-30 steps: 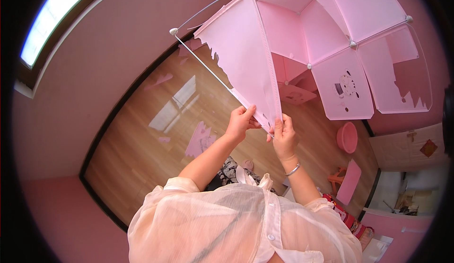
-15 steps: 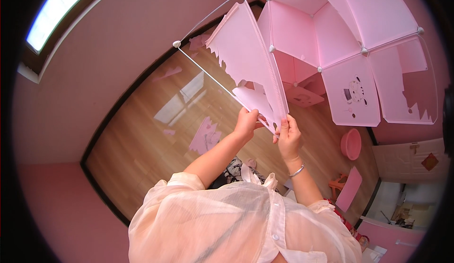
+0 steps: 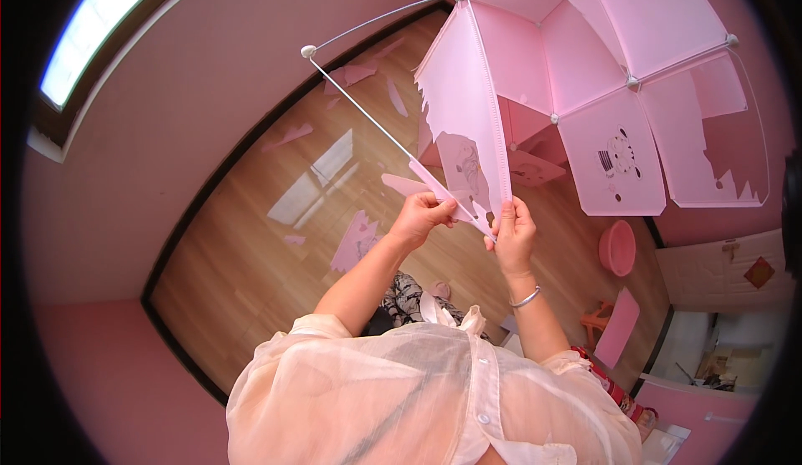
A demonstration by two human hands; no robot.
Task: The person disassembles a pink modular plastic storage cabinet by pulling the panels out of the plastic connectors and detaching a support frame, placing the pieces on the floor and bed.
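A torn pink plastic panel (image 3: pixel 459 72) with a jagged left edge hangs on a thin white metal rod frame (image 3: pixel 359 112) with white corner connectors (image 3: pixel 308 51). My left hand (image 3: pixel 422 218) is closed, thumb over fingers, pinching a pink plastic strip (image 3: pixel 428 179) that lies along the frame's lower-left rod. A loose flap of pink plastic (image 3: pixel 401 184) sticks out left of this strip. My right hand (image 3: pixel 515 231) is closed on the panel's right edge near the bottom corner. Parts of both hands' fingertips are hidden behind the plastic.
A pink cube cabinet (image 3: pixel 585 55) stands at the right; one of its panels (image 3: pixel 668 131) is torn. Pink plastic scraps (image 3: pixel 355 243) lie on the wooden floor (image 3: pixel 242 289). A pink basin (image 3: pixel 617 248), an orange stool (image 3: pixel 595 319) and a flat pink panel (image 3: pixel 618 327) are lower right.
The panel's torn edge has swung right, away from the left rod, and the gap has widened. The flap near my left hand now points left. My left hand has shifted slightly left.
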